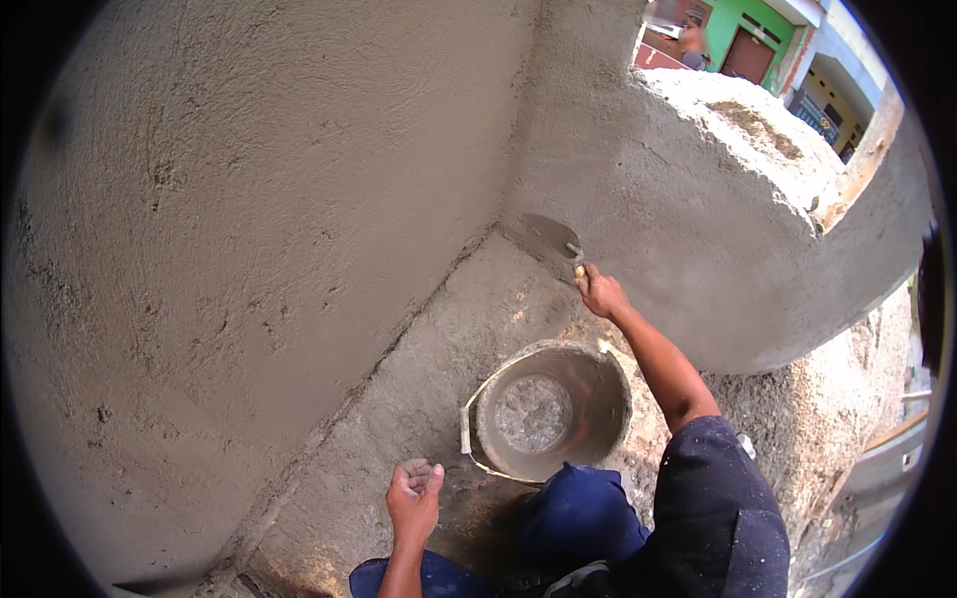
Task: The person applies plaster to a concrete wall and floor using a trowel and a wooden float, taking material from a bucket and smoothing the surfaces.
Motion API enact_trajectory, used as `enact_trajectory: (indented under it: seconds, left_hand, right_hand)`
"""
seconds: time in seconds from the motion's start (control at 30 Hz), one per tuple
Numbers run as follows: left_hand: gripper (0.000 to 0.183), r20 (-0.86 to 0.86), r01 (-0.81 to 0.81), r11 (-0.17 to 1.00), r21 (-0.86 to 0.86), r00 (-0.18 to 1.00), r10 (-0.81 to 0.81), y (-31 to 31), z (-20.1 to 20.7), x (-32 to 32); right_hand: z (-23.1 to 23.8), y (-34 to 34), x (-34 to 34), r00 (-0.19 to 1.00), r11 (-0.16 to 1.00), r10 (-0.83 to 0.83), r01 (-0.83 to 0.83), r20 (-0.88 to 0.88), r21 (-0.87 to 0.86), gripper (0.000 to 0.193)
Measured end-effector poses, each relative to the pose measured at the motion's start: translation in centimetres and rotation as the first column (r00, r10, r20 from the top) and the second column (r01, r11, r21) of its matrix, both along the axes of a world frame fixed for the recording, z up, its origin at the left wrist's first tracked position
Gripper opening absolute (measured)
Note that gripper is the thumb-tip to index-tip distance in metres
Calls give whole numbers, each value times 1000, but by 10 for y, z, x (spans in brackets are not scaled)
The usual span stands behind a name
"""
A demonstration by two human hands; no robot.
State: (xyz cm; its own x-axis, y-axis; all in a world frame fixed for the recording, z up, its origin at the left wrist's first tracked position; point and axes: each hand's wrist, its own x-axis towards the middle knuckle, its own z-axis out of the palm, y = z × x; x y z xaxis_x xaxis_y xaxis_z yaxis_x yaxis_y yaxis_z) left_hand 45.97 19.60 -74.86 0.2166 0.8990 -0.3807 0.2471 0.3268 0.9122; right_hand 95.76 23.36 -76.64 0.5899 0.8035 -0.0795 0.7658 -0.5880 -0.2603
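Note:
My right hand (602,293) is closed around the handle of a trowel (548,235). The trowel's blade lies against the grey plastered wall (598,189), low down by the inside corner. My left hand (414,483) is held above my left knee with its fingers loosely curled and apart, and nothing shows in it. Between my two arms stands a mortar-stained bucket (603,409), its wire handle lowered to the left. Some grey residue coats the bucket's bottom.
A tall, rough plastered wall (249,199) rises on the left. At the right, the lower wall ends in a broken, sunlit ledge (768,130). Beyond it are a green house (743,35) and another person (692,48). My knees flank the bucket's near side.

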Motion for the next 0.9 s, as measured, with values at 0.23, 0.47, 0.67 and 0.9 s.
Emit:
enact_trajectory:
  seconds: [0.23, 0.47, 0.67, 0.9]
  left_hand:
    - [55, 170, 187, 877, -442, 978, -123, 18, -28, 57]
    - [44, 145, 153, 951, -268, 983, -117, 20, -79, 89]
    - [68, -17, 55, 903, -426, 998, -68, 7, -76, 88]
    - [29, 259, 192, 968, -161, 955, -146, -8, -33, 91]
  right_hand:
    - [94, -137, -80, 973, 929, -42, 121, -226, 351, 49]
    - [139, -194, -127, 990, 992, 72, -83, -120, -93, 36]
    - [130, -174, -143, 983, 995, 97, -102, -154, -21, 37]
    - [117, -127, -133, 986, 984, 160, -163, 50, 67, 43]
